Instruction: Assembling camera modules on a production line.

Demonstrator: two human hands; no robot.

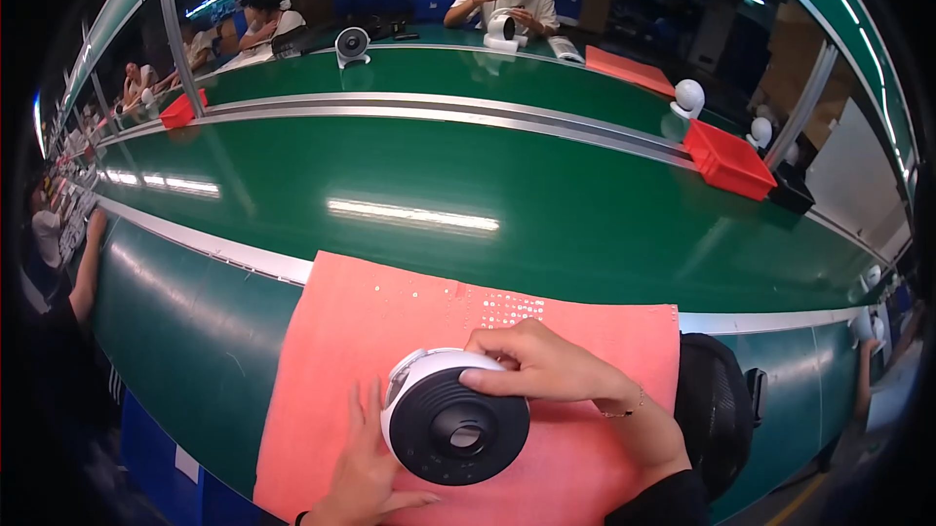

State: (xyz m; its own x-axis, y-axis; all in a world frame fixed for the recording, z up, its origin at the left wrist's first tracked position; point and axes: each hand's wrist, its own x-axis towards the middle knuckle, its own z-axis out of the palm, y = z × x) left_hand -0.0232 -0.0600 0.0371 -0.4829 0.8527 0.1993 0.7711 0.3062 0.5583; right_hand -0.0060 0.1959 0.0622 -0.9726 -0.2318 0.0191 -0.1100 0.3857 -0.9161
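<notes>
One round white-and-black device pinched by a right hand, a left hand spread beside it

Well beyond all the fingers, a long, glossy green surface stretches from side to side; nearer, to the left of the left fingers, lies a darker green worktop; beneath the fingers of both hands spreads a coral mat; far ahead of the fingers, across the green surface, a person in a white top handles a white unit; to the right of the right fingers, past the wrist, is a black mesh object, its kind unclear.

The round device is over the mat, between the hands, its ringed black face and central opening turned up; the right thumb lies on the face's upper edge while the right fingers curl over the white rim, pinching it; the left fingers are raised and spread along its left side, the thumb apart below; whether they touch it cannot be told.

Far ahead and to the right of the right fingers sits a red tray; just ahead of the right fingers, tiny pale pieces lie in rows on the mat; behind those fingers, a thin bracelet circles the wrist.
</notes>
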